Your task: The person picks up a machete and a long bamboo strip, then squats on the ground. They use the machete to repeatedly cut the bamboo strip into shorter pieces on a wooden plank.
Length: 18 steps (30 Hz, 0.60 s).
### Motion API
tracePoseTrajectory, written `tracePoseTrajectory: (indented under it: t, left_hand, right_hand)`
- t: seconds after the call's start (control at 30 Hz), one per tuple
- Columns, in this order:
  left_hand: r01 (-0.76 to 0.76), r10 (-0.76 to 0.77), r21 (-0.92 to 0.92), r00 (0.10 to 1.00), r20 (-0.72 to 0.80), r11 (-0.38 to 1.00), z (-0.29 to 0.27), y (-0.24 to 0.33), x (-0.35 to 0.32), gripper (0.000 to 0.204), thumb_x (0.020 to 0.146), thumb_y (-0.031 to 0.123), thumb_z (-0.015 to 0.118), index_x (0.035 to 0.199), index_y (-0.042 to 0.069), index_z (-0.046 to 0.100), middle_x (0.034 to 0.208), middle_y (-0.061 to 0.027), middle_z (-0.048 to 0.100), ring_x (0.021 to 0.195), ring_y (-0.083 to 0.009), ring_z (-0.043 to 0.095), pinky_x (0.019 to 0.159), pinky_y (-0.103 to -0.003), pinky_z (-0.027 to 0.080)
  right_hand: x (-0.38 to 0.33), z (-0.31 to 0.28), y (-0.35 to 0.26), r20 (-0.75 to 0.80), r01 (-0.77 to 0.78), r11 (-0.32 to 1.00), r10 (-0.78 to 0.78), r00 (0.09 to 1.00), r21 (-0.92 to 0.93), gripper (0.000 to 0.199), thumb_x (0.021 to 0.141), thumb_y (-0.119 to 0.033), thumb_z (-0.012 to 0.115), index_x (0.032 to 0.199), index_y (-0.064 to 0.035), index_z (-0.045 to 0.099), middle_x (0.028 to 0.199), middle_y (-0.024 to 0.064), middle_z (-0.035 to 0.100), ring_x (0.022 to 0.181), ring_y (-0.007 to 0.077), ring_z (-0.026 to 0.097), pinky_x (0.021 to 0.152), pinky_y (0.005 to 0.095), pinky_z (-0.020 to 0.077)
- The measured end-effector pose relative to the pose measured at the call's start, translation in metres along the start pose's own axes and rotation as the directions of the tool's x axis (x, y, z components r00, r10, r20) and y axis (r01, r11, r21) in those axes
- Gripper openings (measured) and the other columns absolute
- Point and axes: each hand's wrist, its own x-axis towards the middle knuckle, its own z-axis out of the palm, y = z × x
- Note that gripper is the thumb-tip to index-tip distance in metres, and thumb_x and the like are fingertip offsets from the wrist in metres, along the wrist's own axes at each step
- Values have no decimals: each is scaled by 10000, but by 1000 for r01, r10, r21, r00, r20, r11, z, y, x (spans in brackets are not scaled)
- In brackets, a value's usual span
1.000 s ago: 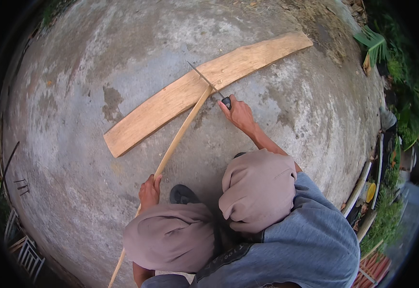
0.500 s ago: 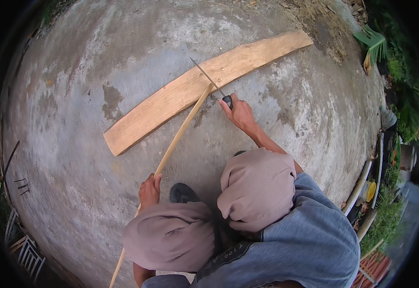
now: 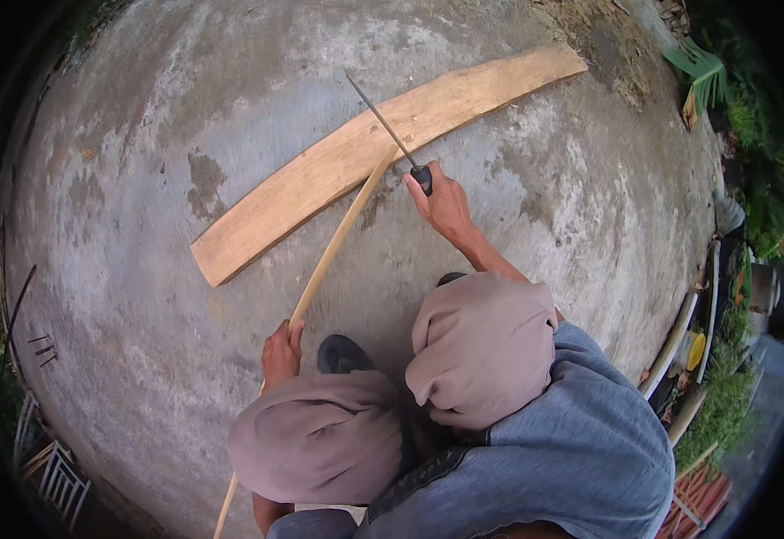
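On stained concrete [image 3: 122, 225], we list: broad, grainy wooden plank [image 3: 302, 184]; slender wooden strip [image 3: 341, 235], left hand [image 3: 280, 356] gripping it, tip at plank's edge; narrow-bladed knife [image 3: 379, 115] angled over plank, right hand [image 3: 444, 199] gripping its handle.

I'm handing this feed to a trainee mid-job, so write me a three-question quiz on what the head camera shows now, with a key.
1. Multiple choice: what does the left hand grip?
a) a shoe
b) a thin wooden strip
c) a green leaf

2. True or false: the right hand grips a dark-handled tool.

3. Fill the gap: the hand nearer to the wide wooden plank is the ____ one.

Key: 1. b; 2. true; 3. right.
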Motion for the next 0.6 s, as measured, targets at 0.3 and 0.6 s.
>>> tracePoseTrajectory:
  t: [0.3,0.6]
  left_hand:
    - [9,-8,-17,999,43,1000,-2,-4,0,392,1042,386,581,933,13,631,844,-267,670,851,-499,621,738,-566,463]
    - [31,-23,111,997,-75,993,21,-16,4,360,1070,375,522,1130,31,611,855,-262,650,814,-496,616,690,-548,459]
  right_hand:
    - [-1,3,1,14,-40,999,40,999,-4,511,1008,-480,588,989,30,593,734,278,683,719,474,693,643,527,536]
    - [26,0,33,393,-319,896,185,901,308,612,983,-585,589,952,26,606,656,185,652,604,334,697,606,440,549]
